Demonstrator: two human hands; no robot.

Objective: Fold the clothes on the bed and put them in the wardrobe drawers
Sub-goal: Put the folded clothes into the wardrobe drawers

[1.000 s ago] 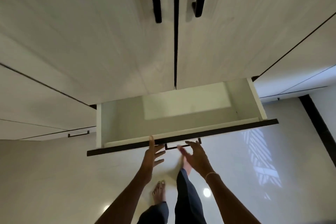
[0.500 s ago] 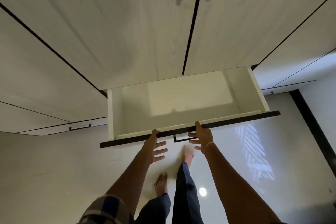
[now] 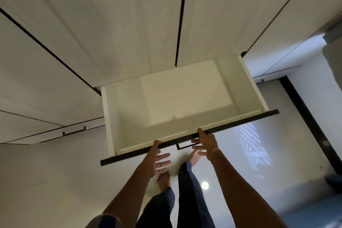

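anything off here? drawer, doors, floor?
Nothing looks damaged, askew or spilled. The drawer is pulled out and shows nothing inside. The left hand and right hand touch its dark front edge and hold no clothes. The wardrobe doors above are shut.

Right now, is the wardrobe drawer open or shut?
Open. The drawer is pulled out, its pale inside showing; left hand and right hand touch its dark front edge.
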